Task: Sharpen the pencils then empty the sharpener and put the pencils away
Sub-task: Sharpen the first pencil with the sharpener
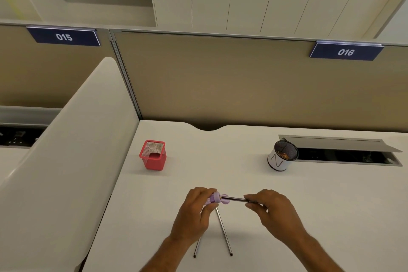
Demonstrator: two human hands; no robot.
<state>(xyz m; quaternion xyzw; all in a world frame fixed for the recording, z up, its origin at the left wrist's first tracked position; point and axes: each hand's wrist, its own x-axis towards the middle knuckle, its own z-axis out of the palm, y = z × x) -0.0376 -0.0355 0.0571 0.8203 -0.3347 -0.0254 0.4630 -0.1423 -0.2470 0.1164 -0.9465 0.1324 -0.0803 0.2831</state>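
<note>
Pencil: dark, slim, held level above the white bench between both hands, tip inside a purple sharpener. Left hand grips the sharpener, fingers curled round it. Right hand pinches the pencil's free end. Two more pencils lie on the bench beneath the hands. Red mesh holder far left; white cup far right.

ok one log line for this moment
left hand grips purple sharpener | right hand pinches pencil in it | two pencils on desk
</note>
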